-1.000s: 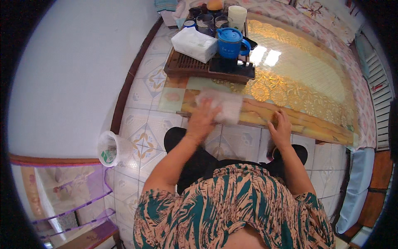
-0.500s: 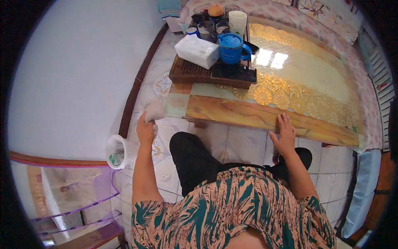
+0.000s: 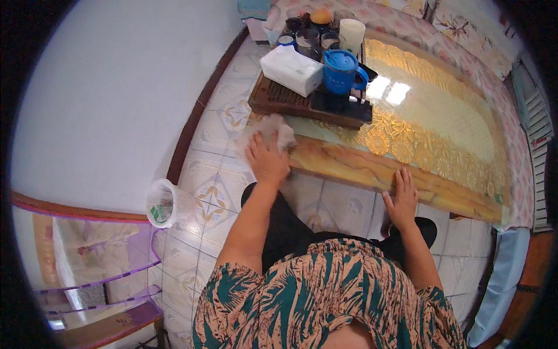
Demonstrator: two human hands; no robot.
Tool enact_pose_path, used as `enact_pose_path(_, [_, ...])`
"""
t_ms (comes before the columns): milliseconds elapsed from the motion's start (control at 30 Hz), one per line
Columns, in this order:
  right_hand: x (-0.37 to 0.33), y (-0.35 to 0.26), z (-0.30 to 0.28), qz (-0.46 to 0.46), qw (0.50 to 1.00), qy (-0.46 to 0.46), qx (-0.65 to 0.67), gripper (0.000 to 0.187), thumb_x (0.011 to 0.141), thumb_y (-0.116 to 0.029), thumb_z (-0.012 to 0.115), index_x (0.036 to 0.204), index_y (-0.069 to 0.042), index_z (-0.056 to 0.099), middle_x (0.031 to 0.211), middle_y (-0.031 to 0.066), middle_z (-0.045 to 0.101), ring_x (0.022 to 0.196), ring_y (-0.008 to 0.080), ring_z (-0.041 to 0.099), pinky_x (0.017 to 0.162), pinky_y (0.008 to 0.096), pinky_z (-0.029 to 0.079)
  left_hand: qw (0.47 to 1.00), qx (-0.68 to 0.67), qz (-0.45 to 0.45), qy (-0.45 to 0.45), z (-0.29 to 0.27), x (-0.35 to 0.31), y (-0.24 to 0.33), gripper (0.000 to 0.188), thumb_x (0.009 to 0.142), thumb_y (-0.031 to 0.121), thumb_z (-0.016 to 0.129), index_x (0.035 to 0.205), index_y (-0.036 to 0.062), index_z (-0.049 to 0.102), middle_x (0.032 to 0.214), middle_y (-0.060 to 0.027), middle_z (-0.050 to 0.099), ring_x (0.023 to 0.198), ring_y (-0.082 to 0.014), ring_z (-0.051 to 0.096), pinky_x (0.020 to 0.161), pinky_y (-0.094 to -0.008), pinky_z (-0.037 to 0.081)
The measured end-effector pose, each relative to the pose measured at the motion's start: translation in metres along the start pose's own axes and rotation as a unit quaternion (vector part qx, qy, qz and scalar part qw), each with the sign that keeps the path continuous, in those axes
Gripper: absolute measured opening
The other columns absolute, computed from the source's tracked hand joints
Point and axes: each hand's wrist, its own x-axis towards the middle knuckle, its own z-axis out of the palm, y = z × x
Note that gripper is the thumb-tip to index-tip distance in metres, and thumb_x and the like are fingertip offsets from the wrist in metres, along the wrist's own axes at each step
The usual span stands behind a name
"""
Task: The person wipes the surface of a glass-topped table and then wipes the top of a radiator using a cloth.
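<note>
My left hand (image 3: 268, 161) is at the near left corner of the low table (image 3: 349, 161), its fingers over a crumpled whitish cloth (image 3: 278, 129) pressed on the tabletop. The cloth is slightly blurred, and part of it is hidden under the fingers. Resting flat on the table's near edge, farther right, is my right hand (image 3: 403, 200), holding nothing, with thumb and fingers apart. The tabletop has a marbled yellow-brown border and a clear cover over a gold flower-patterned runner (image 3: 401, 135).
Just beyond the cloth stands a dark wooden tea tray (image 3: 279, 107). It carries a tissue pack (image 3: 292, 70), a blue lidded mug (image 3: 340, 72), a black phone (image 3: 340, 106), glasses and stacked white cups (image 3: 352, 35). A white wastebasket (image 3: 161, 203) stands left by the wall.
My left hand has brought the cloth from beside the table, over the floor, rightward onto its left corner. My right hand stays on the near edge. The view has shifted slightly.
</note>
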Motion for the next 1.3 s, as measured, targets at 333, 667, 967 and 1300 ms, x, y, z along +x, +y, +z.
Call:
enact_pose_path(333, [-0.001, -0.006, -0.001, -0.007, 0.999, -0.023, -0.03, 0.075, 0.083, -0.031, 0.062, 0.146, -0.01, 0.028, 0.154, 0.0126, 0.021, 0.142, 0.0295, 0.019, 0.111, 0.0461, 0.019, 0.975, -0.093, -0.179, -0.095, 0.006, 0.068, -0.07, 0.06, 0.088, 0.036, 0.05, 0.139, 0.0073, 0.041, 0.139, -0.0162, 0.044, 0.127, -0.0343, 0.043, 0.103, -0.0475, 0.035])
enact_pose_path(667, [-0.004, -0.006, 0.002, -0.021, 0.999, 0.005, -0.029, 0.075, 0.086, -0.034, 0.06, 0.146, -0.006, 0.026, 0.155, 0.0146, 0.018, 0.143, 0.0299, 0.017, 0.11, 0.0454, 0.018, 1.0, -0.005, -0.001, -0.025, 0.0, 0.024, -0.049, 0.057, 0.084, 0.029, 0.058, 0.136, 0.0083, 0.046, 0.142, -0.0111, 0.043, 0.134, -0.0296, 0.035, 0.106, -0.0477, 0.028])
enact_pose_path(967, [-0.003, -0.005, 0.005, -0.033, 0.999, 0.011, -0.037, 0.075, 0.085, -0.034, 0.059, 0.146, -0.006, 0.025, 0.154, 0.0149, 0.019, 0.143, 0.0305, 0.017, 0.11, 0.0452, 0.017, 0.97, -0.122, 0.199, -0.066, -0.014, 0.005, 0.065, 0.057, 0.073, 0.025, 0.068, 0.124, 0.006, 0.053, 0.131, -0.0121, 0.049, 0.123, -0.0321, 0.043, 0.102, -0.0452, 0.034])
enact_pose_path(1300, [-0.002, -0.005, 0.0, -0.016, 0.999, 0.002, -0.035, 0.073, 0.086, -0.035, 0.059, 0.146, -0.007, 0.027, 0.154, 0.0147, 0.02, 0.142, 0.0301, 0.019, 0.111, 0.0446, 0.018, 0.937, -0.165, 0.305, -0.043, -0.018, -0.014, 0.129, 0.053, 0.073, 0.027, 0.068, 0.12, 0.0062, 0.056, 0.124, -0.0119, 0.054, 0.115, -0.0306, 0.05, 0.095, -0.042, 0.04])
